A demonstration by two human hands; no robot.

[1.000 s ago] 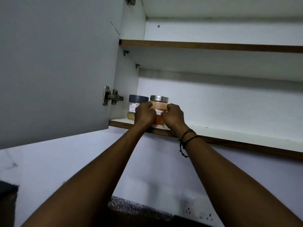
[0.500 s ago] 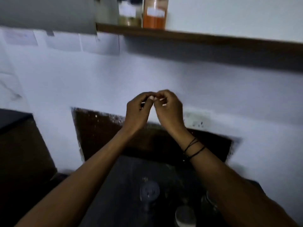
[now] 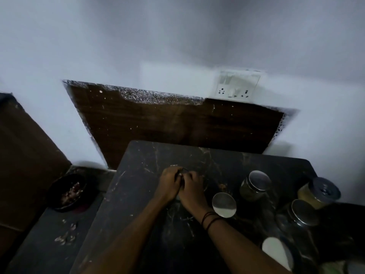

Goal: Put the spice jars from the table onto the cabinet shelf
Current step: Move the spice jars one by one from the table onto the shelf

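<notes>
Head view, counter: a dark marbled counter (image 3: 150, 194) stands against a white wall, with a brown wood panel (image 3: 177, 123) behind it.
Head view, left hand: the left hand (image 3: 169, 184) is low over the middle of the counter, its fingers curled around the left side of a jar.
Head view, right hand: the right hand (image 3: 192, 191) touches the left one, its fingers curled around the right side of the same jar; dark bands (image 3: 210, 219) sit on this wrist.
Head view, held jar: the held jar (image 3: 185, 171) is almost hidden under both hands; only a thin edge of its rim shows, and its contents cannot be told.
Head view, other jars: a jar with green contents (image 3: 254, 186), a jar with yellow contents (image 3: 318, 192) and a dark-filled jar (image 3: 300, 214) stand at the right of the counter, all with metal lids; a round metal lid (image 3: 224, 204) is just beside the right wrist.
Head view, surroundings: a dark bowl (image 3: 67, 191) with scraps sits on a lower surface at the left; a switch plate with sockets (image 3: 236, 86) is on the wall.
</notes>
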